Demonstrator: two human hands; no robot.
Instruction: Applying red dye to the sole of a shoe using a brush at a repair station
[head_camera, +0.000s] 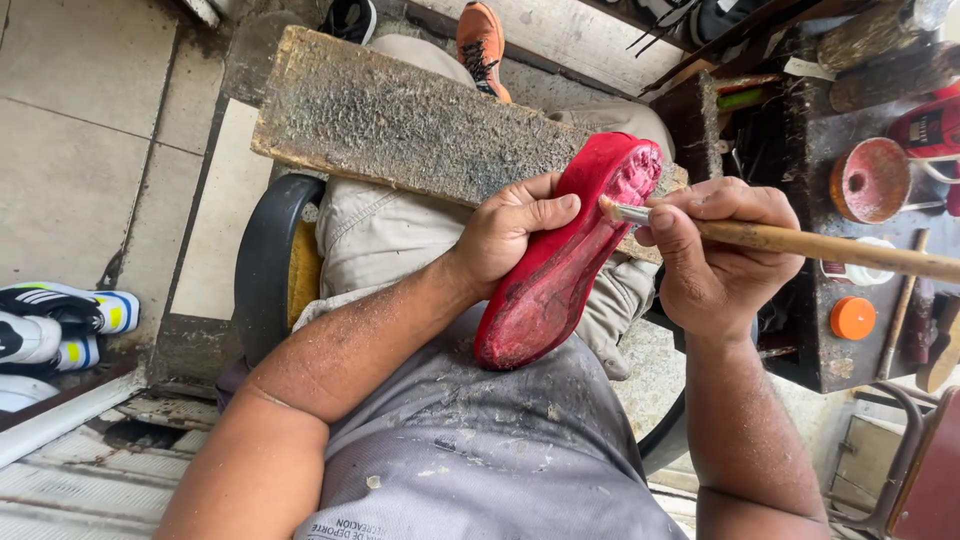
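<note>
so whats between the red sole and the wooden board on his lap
In the head view, the left hand lies between them: its fingers wrap behind the red sole, in front of the wooden board.

Red shoe sole (545, 270) tilted, inner side up; wooden-handled brush (800, 243) at heel

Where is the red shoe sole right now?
In the head view, the red sole is near the middle, gripped by the left hand over the person's lap, beside the right hand holding a brush.
</note>
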